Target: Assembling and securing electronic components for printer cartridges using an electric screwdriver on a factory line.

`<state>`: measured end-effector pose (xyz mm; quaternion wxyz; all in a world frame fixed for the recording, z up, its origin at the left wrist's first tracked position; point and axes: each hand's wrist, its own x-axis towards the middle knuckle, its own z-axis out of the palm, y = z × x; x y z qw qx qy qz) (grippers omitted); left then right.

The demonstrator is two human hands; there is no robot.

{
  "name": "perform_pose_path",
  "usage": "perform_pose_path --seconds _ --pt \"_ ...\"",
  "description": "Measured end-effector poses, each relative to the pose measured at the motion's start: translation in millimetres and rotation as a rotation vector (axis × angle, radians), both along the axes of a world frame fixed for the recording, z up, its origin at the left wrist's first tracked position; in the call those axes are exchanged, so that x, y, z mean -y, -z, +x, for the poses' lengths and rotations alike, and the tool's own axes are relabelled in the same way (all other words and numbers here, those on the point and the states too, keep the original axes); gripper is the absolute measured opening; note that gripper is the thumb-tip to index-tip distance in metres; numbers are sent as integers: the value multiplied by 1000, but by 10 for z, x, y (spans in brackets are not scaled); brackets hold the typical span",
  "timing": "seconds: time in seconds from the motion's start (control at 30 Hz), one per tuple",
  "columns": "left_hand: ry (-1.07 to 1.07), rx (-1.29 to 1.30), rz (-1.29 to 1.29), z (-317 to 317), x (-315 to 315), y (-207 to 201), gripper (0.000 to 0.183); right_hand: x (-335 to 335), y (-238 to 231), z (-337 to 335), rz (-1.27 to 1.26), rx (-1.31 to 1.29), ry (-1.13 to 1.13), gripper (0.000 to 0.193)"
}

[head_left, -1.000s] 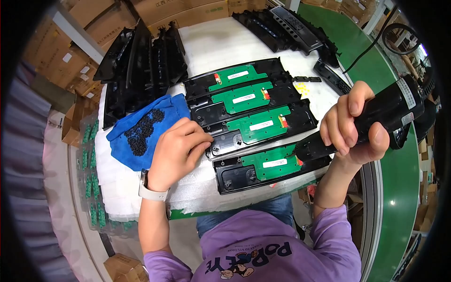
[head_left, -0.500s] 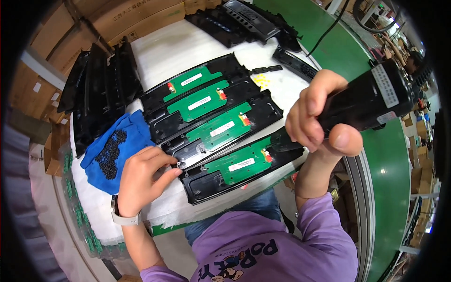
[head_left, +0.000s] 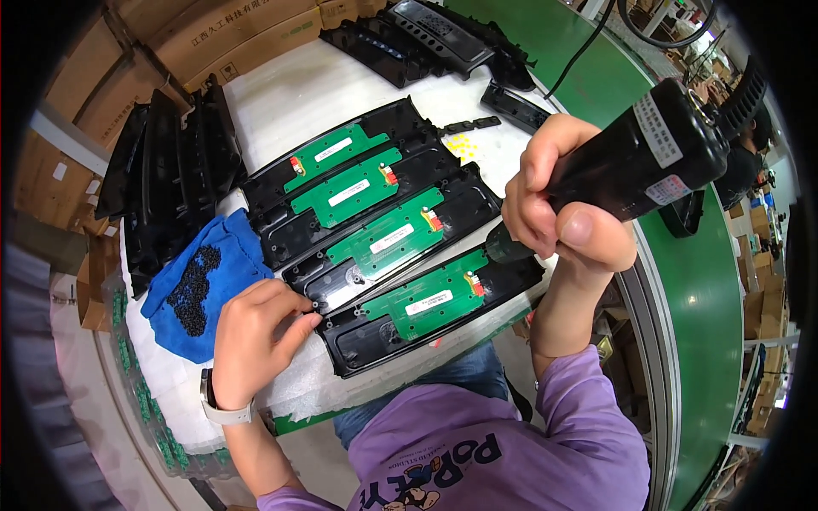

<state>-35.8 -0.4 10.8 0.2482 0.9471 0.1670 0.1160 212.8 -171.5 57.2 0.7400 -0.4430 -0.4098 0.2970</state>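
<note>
My right hand (head_left: 567, 196) is wrapped round a black electric screwdriver (head_left: 635, 157), tilted so that its lower end reaches toward the upper right corner of the nearest green circuit board (head_left: 433, 298). Its bit is hidden. That board lies in the nearest black plastic panel (head_left: 366, 345). My left hand (head_left: 260, 328) is at the left ends of the two nearer panels, thumb and fingertips closed in on the panel corner. Beside it a blue cloth (head_left: 234, 247) bears a heap of small black screws (head_left: 196, 294). Behind lie three more panels with green boards.
More black panels (head_left: 170, 170) stand stacked at the left, and others (head_left: 426, 43) lie at the far end of the white-covered table (head_left: 281, 94). Yellow dots (head_left: 462, 147) lie beside a thin black strip (head_left: 470, 125). Along the right runs a green conveyor surface (head_left: 699, 298). Cardboard boxes (head_left: 247, 30) stand behind.
My right hand has brought the screwdriver left, so its lower end now shows over the nearest board's corner. The left hand keeps its place at the panel corner. The whole view has shifted slightly.
</note>
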Motion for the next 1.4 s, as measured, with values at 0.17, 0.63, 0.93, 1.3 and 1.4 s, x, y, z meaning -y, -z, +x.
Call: perform_pose_path --seconds 0.17,0.63,0.93,1.3,1.4 --pt "0 -14 -25 13 -12 0 15 -24 17 6 11 -10 -11 27" --pt "-36 -25 -185 -3 4 13 15 -127 93 26 9 165 -68 28" --pt "-23 -22 -187 -35 21 7 14 -227 69 -15 -20 43 -204 21" --pt "3 16 -163 -47 2 58 14 -175 65 -98 -48 189 -142 29" --pt "-5 11 -168 -62 -8 55 15 -178 66 -149 -76 231 -104 30"
